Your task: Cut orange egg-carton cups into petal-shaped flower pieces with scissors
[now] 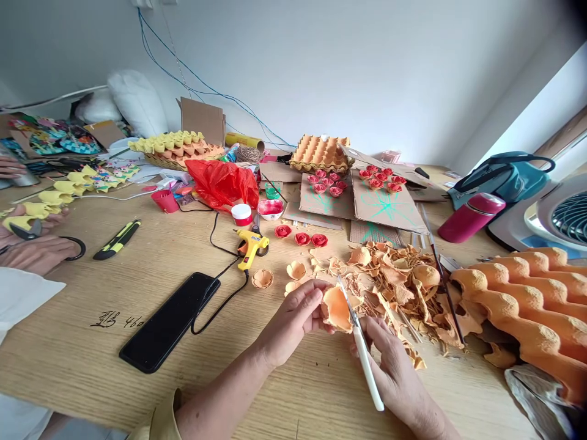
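My left hand pinches an orange egg-carton cup piece just above the wooden table. In my right hand is a pair of white-handled scissors, its blades reaching up against the cup's right edge. A heap of orange carton scraps lies right behind the scissors. Small cut orange flowers sit to the left of my hands.
A black phone and a yellow glue gun with its cord lie at left. Red painted flowers, cardboard sheets and egg trays stand behind and right. Another person's hands with scissors work at far left.
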`<act>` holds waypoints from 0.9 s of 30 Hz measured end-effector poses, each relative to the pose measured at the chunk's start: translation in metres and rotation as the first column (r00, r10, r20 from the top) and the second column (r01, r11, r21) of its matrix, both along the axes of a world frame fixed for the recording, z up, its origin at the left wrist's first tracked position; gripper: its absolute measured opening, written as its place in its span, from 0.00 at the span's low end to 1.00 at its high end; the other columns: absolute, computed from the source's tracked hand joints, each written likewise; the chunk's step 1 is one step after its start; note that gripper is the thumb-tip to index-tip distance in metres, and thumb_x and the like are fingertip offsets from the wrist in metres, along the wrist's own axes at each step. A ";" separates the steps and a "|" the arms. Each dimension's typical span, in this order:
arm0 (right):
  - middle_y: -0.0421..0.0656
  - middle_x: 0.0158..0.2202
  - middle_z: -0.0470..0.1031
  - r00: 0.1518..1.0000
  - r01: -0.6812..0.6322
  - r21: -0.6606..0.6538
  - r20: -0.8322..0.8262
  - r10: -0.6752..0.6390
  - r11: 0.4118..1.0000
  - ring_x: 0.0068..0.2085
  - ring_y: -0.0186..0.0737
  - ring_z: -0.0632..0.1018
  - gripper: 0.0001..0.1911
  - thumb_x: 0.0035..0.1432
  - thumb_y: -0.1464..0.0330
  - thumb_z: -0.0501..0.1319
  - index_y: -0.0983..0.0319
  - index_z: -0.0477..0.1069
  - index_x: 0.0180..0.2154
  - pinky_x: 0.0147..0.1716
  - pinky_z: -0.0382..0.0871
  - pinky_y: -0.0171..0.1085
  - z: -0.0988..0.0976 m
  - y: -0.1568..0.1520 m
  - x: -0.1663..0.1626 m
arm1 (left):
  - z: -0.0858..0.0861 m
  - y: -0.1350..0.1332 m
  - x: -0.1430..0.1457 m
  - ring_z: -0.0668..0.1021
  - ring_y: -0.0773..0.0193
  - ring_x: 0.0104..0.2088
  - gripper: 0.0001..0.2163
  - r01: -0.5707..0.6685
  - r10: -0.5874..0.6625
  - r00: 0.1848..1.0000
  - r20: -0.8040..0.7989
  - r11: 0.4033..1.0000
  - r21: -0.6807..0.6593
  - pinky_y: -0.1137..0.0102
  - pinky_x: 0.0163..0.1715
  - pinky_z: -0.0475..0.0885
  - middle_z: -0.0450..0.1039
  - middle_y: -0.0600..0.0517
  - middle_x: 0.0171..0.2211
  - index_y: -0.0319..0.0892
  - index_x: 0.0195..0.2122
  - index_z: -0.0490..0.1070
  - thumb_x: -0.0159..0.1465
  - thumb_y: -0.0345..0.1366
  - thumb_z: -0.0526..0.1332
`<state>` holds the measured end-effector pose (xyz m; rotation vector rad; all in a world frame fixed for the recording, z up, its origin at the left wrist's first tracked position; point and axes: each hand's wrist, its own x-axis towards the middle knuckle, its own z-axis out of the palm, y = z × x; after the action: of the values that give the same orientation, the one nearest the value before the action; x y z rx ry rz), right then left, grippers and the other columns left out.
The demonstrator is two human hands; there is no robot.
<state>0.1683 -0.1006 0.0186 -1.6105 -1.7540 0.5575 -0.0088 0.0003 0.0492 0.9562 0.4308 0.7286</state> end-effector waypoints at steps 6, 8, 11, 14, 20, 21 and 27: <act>0.39 0.26 0.65 0.999 0.023 0.007 -0.023 -0.023 1.000 0.30 0.39 0.66 0.17 0.69 0.59 0.52 0.58 0.59 0.28 0.31 0.62 0.38 -0.003 -0.001 0.002 | 0.002 -0.002 0.001 0.76 0.63 0.41 0.21 0.015 -0.012 1.000 -0.024 0.994 0.112 0.72 0.36 0.72 0.73 0.48 0.43 0.42 0.47 0.69 0.55 0.40 0.73; 0.39 0.26 0.66 0.999 0.026 0.004 -0.031 -0.026 1.000 0.30 0.39 0.66 0.16 0.68 0.59 0.52 0.58 0.60 0.28 0.31 0.62 0.38 -0.002 -0.001 0.001 | 0.003 -0.004 0.002 0.76 0.62 0.42 0.19 -0.008 0.011 1.000 -0.018 0.991 0.131 0.71 0.37 0.72 0.73 0.48 0.43 0.43 0.46 0.68 0.57 0.39 0.72; 0.39 0.27 0.67 0.999 0.030 0.010 -0.035 -0.030 1.000 0.30 0.39 0.67 0.15 0.68 0.60 0.51 0.58 0.61 0.29 0.32 0.63 0.38 0.002 0.000 0.000 | 0.004 -0.006 0.001 0.75 0.64 0.42 0.17 -0.003 0.006 1.000 -0.017 0.986 0.168 0.70 0.42 0.71 0.72 0.50 0.41 0.43 0.45 0.68 0.57 0.36 0.71; 0.40 0.29 0.69 0.999 0.022 0.029 -0.036 -0.021 0.999 0.32 0.40 0.68 0.13 0.66 0.61 0.52 0.58 0.61 0.30 0.34 0.65 0.39 0.005 0.000 -0.001 | 0.005 -0.007 0.000 0.75 0.66 0.40 0.17 0.035 -0.030 0.999 -0.030 0.980 0.198 0.71 0.43 0.71 0.70 0.52 0.39 0.43 0.45 0.68 0.58 0.35 0.71; 0.39 0.27 0.67 0.999 0.026 0.016 -0.044 -0.026 1.000 0.31 0.40 0.67 0.15 0.68 0.59 0.50 0.58 0.61 0.29 0.32 0.64 0.38 0.001 -0.002 0.001 | 0.002 -0.003 -0.001 0.75 0.64 0.44 0.16 0.045 -0.042 0.999 -0.018 0.977 0.211 0.70 0.46 0.70 0.71 0.50 0.43 0.43 0.46 0.70 0.59 0.35 0.71; 0.39 0.27 0.67 0.999 0.022 0.000 -0.049 -0.022 1.000 0.31 0.39 0.67 0.16 0.69 0.59 0.50 0.59 0.61 0.29 0.32 0.63 0.38 0.001 -0.002 0.001 | 0.001 -0.002 -0.001 0.75 0.63 0.45 0.16 0.032 -0.028 0.999 -0.021 0.976 0.213 0.69 0.47 0.70 0.71 0.50 0.43 0.42 0.46 0.71 0.58 0.36 0.71; 0.39 0.26 0.66 0.995 0.040 -0.044 -0.092 -0.044 0.998 0.30 0.38 0.67 0.17 0.68 0.57 0.51 0.60 0.64 0.29 0.31 0.63 0.37 0.000 -0.002 0.000 | 0.002 0.000 -0.001 0.77 0.58 0.45 0.18 -0.010 0.016 0.999 -0.051 0.993 0.121 0.66 0.45 0.72 0.75 0.47 0.44 0.42 0.46 0.73 0.57 0.41 0.72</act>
<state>0.1682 -0.1024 0.0183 -1.6200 -1.6464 0.6429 -0.0099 0.0008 0.0507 1.0884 0.4427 0.7496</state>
